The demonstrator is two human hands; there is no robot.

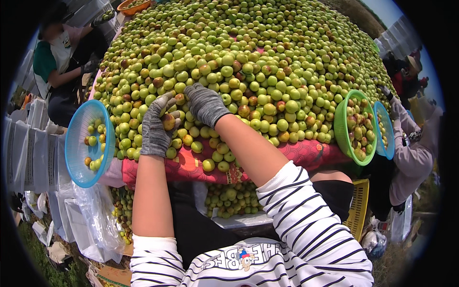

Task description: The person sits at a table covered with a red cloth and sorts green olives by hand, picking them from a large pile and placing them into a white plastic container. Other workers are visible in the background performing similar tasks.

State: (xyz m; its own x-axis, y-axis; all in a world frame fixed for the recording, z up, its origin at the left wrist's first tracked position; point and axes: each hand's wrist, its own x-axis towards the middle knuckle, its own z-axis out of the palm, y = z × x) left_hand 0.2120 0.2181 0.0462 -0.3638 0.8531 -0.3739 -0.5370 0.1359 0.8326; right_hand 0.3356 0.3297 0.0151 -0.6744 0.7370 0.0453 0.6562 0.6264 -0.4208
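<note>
A wide heap of small round green fruits, some with brown patches, which look like jujubes, spreads before me on a red patterned cloth. At the near left side of the heap, my left hand in a grey knit glove is closed around a brownish jujube. My right hand, gloved alike, reaches onto the heap just right of it. Its fingers curl down among the jujubes, and their undersides are hidden.
A blue basket with a few jujubes stands at the left edge. On the right are a fuller green basket and another blue basket. More jujubes fill a container below the cloth. People sit at both sides; a yellow crate stands low right.
</note>
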